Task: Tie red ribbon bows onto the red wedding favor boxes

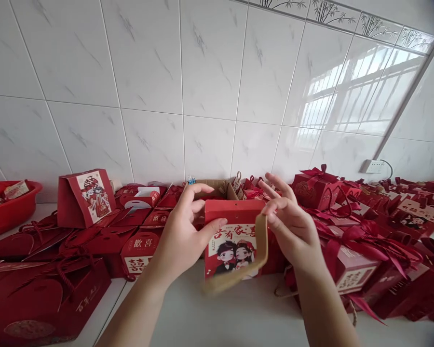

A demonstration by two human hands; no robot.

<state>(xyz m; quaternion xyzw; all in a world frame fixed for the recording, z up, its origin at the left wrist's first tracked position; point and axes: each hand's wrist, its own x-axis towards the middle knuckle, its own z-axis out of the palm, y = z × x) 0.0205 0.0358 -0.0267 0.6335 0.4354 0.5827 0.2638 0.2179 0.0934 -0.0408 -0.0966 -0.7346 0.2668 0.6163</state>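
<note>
A red gift box [222,208] stands at the centre of the frame, its printed couple [235,255] facing the viewer. The left hand [188,236] pinches it by the upper left edge, thumb flat on the front face and fingers curled toward the back. Just right of centre, the right hand [291,221] pinches a tan ribbon [262,241] between thumb and forefinger, close to the box's upper right corner, with the other fingers spread and raised.

The box looks like folded card: probably light, fairly stiff along its creases, but easy to dent in the middle of a panel. Its smooth printed face may slide a little under dry fingertips, so the top edge, where the card seems firmest, is the better place to hold; a hard squeeze on the front could buckle it. The ribbon looks soft and limp, likely to swing and twist, and is best taken near its end. It hangs in a loop across the front, and its lower part is blurred, so whether that end is loose is hard to tell.

More red boxes [139,248] crowd the left of the frame, and ribboned boxes [354,265] fill the right.
</note>
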